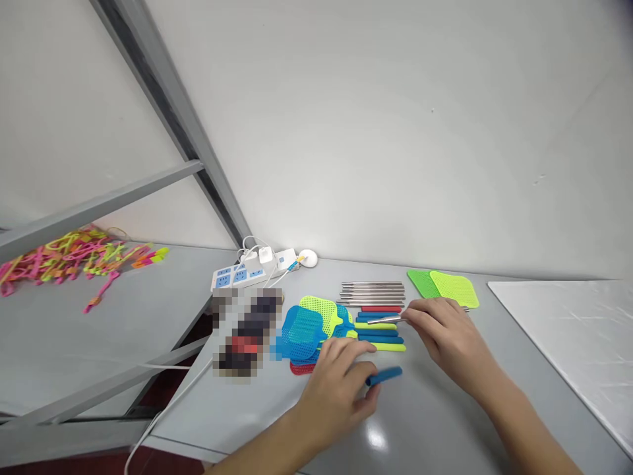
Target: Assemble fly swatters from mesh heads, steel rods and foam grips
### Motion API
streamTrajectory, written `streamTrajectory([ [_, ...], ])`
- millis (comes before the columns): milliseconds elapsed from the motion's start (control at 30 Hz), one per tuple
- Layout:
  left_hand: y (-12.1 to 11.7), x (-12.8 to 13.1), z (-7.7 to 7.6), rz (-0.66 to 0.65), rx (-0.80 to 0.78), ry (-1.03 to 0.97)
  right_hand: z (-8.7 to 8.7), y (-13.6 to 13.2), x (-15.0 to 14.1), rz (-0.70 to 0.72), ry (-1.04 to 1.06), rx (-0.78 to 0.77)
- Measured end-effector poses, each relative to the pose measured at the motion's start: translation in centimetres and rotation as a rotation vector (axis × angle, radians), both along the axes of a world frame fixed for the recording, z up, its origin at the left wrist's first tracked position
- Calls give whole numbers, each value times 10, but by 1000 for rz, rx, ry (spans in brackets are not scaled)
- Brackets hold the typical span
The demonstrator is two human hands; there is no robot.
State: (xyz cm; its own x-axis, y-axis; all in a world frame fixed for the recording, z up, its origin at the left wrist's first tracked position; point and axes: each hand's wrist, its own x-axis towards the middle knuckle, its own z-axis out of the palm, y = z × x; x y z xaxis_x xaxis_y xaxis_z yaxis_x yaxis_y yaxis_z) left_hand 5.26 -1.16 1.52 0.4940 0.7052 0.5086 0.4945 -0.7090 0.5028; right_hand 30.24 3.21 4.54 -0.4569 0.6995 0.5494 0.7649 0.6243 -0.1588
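Observation:
Between the thumb and fingers of my left hand [341, 382] is a short blue plastic handle tube [386, 376], pointing right. My right hand [442, 326] pinches a thin metal rod [384, 320], held roughly level above several coloured handles. Beneath and beyond my left hand lie fly swatter heads: a blue mesh head [299, 333], a yellow one [316, 307] and a partly hidden red one [301, 369]. Handles are lined up to their right, among them a yellow handle [390, 348] and a red handle [380, 309]. Several metal rods [373, 293] lie side by side behind them.
Green [421, 282] and yellow-green [455, 289] mesh heads lie by the wall. A white power strip [232, 277] with plugs stands at the back left, its cable running down. A blurred-out item [250, 333] lies left. White sheeting [573, 330] covers the right.

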Motion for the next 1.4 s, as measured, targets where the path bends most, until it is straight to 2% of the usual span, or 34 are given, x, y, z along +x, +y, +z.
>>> streamTrajectory([
  [67, -3, 0, 8, -15, -160, -238, 4, -5, -8, 8, 227, -112],
  [167, -9, 7, 11, 38, -368, -451, 18, -17, -29, 58, 891, -376],
  [267, -15, 17, 5, 82, -400, -405, 40, -33, -53, 187, 1531, -654],
  [367, -20, 25, -5, 43, -337, -333, 53, -45, -73, 221, 1787, -738],
  [533, -25, 28, -16, -39, -300, -287, 45, -56, -89, 205, 1798, -721],
  [767, -32, 27, -17, -40, -288, -303, 31, -68, -102, 159, 1743, -701],
  [867, -32, 26, -16, -22, -274, -341, 26, -75, -107, 148, 1525, -764],
  [967, -32, 19, -11, 12, -271, -362, 29, -79, -102, 94, 1290, -746],
  [1033, -32, 12, -2, 7, -270, -348, 37, -79, -96, 108, 1359, -759],
  [1167, -32, 1, 21, -66, -370, -288, 53, -76, -90, 223, 1742, -868],
  [1233, -32, 2, 29, -49, -551, -418, 56, -72, -94, 187, 1885, -877],
  [1333, -29, 13, 36, 133, -860, -989, 50, -67, -102, 48, 1985, -840],
  [1400, -27, 23, 40, 217, -952, -1356, 42, -65, -104, -20, 2016, -831],
])
